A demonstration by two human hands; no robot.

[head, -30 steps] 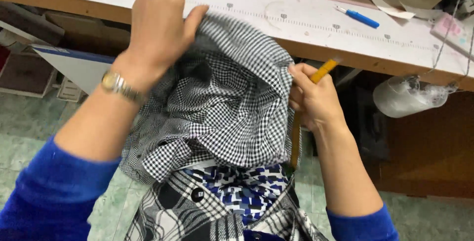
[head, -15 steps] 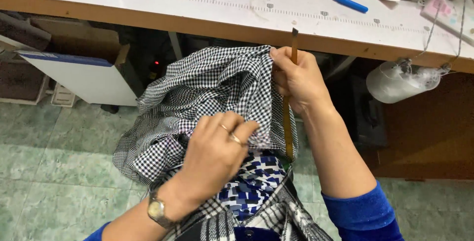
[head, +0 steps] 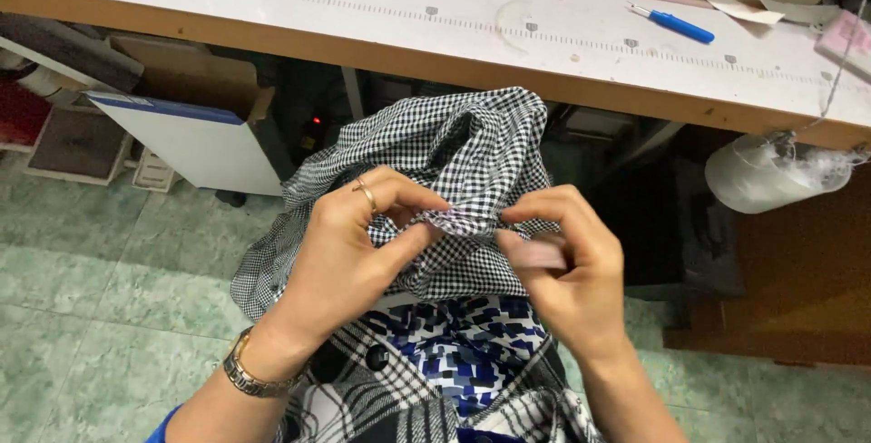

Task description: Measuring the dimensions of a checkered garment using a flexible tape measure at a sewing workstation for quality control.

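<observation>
We hold both hands close together in front of us, below the near edge of the worktop. Our left hand [head: 349,253] comes up from the lower left, wrist bent, thumb and forefinger pressed together in a tight pinch, a ring on one finger and a metal watch at the wrist. Our right hand [head: 567,266] rises from the lower right, fingers curled inward, its grip closed, fingertips almost meeting the left ones.

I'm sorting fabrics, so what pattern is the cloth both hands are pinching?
A small black-and-white gingham check on the cloth, clearest in the head view.
</observation>
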